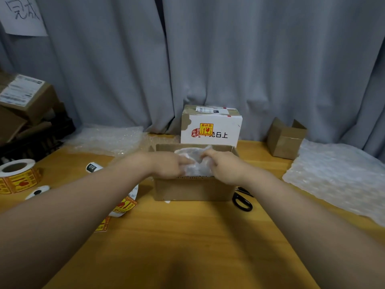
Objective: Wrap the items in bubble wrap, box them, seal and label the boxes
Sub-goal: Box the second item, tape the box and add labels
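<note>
Inside the box (193, 189), left hand (166, 166) and right hand (226, 168) grip the wrapped bundle (194, 153); scissors (242, 202) lie just beside.

An open cardboard box (193, 188) stands in the middle of the table (187, 236). A bubble-wrapped bundle (195, 161) sits in it, held by the left hand (166, 164) and the right hand (226, 167), one at each side. Directly behind it stands a sealed box (210, 126), before the curtain (250, 59). Scissors (241, 200) lie just right of the open box. Farther right lies a bubble wrap sheet (337, 176), and at its rear left a small open box (285, 140). At the left edge lies a sticker roll (18, 177).
</note>
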Demonstrator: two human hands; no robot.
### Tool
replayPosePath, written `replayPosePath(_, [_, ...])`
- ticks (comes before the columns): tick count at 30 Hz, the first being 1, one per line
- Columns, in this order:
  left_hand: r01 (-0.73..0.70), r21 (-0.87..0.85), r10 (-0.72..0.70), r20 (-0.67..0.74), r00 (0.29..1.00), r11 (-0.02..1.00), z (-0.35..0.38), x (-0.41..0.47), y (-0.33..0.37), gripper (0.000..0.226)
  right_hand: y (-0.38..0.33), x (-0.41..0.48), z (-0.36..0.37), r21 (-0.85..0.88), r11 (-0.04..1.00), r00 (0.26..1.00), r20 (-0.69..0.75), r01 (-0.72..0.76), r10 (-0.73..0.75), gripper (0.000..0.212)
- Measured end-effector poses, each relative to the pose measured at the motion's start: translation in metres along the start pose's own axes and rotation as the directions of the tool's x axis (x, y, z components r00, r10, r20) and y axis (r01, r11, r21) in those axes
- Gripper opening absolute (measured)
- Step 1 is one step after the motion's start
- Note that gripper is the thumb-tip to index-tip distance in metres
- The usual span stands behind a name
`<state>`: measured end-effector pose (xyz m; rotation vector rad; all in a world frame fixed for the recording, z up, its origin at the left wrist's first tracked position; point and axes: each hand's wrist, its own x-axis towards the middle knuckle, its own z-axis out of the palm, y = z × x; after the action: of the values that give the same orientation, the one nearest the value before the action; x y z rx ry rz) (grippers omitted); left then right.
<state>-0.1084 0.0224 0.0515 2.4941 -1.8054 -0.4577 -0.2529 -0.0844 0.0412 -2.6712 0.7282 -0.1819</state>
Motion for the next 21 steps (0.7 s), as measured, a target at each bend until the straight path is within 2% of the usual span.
replayPosePath(2, [0.056,0.058,-0.062,0.098,0.993,0.997,0.000,0.012,-0.003,0.048,0.002,0.002,-0.001,-0.010,0.999,0.999,-0.028,-0.039,0.039,0.035])
replayPosePath(4, [0.100,0.109,-0.114,0.132,0.985,0.989,-0.003,0.021,-0.002,0.050,0.006,0.010,-0.004,-0.142,0.982,0.990,-0.088,-0.124,0.112,0.033])
replayPosePath(6, [0.134,0.177,-0.157,0.123,0.980,0.975,-0.002,0.030,-0.003,0.051,0.008,0.016,-0.007,-0.294,0.935,0.980,-0.089,-0.199,0.181,0.028])
replayPosePath(7, [0.153,0.234,-0.181,0.102,0.978,0.960,0.000,0.032,-0.004,0.052,0.008,0.019,-0.006,-0.368,0.909,0.981,-0.081,-0.194,0.176,0.024])
replayPosePath(9, [0.209,0.282,-0.230,0.045,0.972,0.937,0.005,0.035,-0.006,0.058,0.010,0.022,-0.004,-0.515,0.852,0.994,-0.081,-0.100,0.068,0.012])
replayPosePath(11, [0.237,0.203,-0.245,0.017,0.969,0.950,0.008,0.032,-0.004,0.060,0.008,0.021,-0.006,-0.555,0.831,0.999,-0.043,-0.044,0.025,0.010])
replayPosePath(14, [0.131,0.084,-0.132,0.005,0.991,0.988,0.012,0.025,0.006,0.045,-0.005,0.020,-0.009,-0.610,0.792,0.994,0.070,-0.019,0.078,0.024])
replayPosePath(17, [0.060,-0.006,-0.061,-0.049,0.997,0.998,0.005,0.008,0.007,0.041,-0.021,0.021,-0.004,-0.672,0.739,0.988,0.145,0.054,0.061,0.010])
replayPosePath(19, [0.070,-0.088,-0.073,-0.030,0.997,0.994,-0.003,-0.003,0.001,0.029,-0.021,0.019,-0.006,-0.623,0.781,0.977,0.194,0.054,0.087,0.016])
replayPosePath(21, [0.118,-0.122,-0.118,0.009,0.993,0.985,-0.007,-0.012,0.000,0.042,-0.011,0.015,-0.013,-0.511,0.859,0.957,0.256,0.013,0.138,0.025])
